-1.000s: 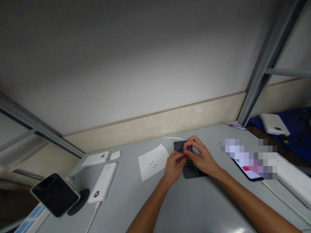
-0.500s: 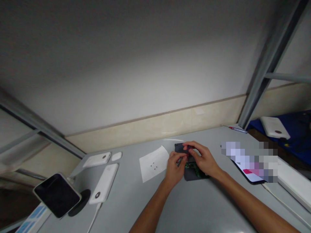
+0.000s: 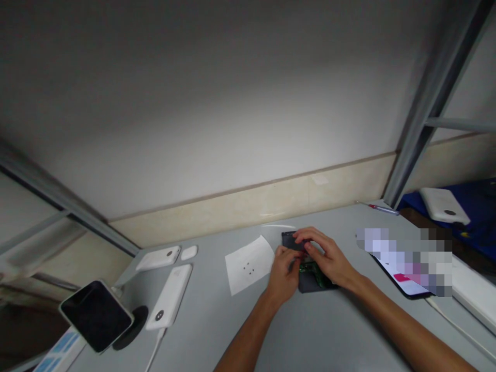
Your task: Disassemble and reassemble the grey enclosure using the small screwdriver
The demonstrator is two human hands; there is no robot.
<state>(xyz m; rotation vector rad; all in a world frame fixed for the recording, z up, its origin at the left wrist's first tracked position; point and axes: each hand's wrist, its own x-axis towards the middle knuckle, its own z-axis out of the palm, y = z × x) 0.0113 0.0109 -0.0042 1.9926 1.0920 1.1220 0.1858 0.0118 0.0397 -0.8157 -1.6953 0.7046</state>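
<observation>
Head view: your two forearms are reaching in from the lower edge over a gray tabletop (image 3: 329, 336). Nearest on your left, a dark-screened phone (image 3: 96, 316) is leaning on a stand with a round black base (image 3: 133, 333), and a blue-and-white box (image 3: 64, 349) is showing beside it. A white power bank (image 3: 170, 297) is lying just to the right of that stand, with a white cable (image 3: 157, 346) running from its near end. Over on your right, a second phone (image 3: 416, 293), its lit screen partly blurred out, is lying beside a long white bar (image 3: 476, 292).

Between these, your hands are working over a black casing (image 3: 312, 285) with a green circuit board (image 3: 320, 279) showing at its near part. Your left hand (image 3: 284, 274) is bringing thumb and fingers narrowly together at the casing's left side; your right hand (image 3: 327, 258) is arching over it, fingers curled. You cannot tell whether either is gripping anything. Beside your left hand, white paper (image 3: 236, 279) is carrying a few tiny dark pieces (image 3: 250, 273).

Farther off, a small white case (image 3: 189, 252) and another power bank (image 3: 158, 257) are lying at left, while a screwdriver (image 3: 383, 209) is resting near the far right corner.
</observation>
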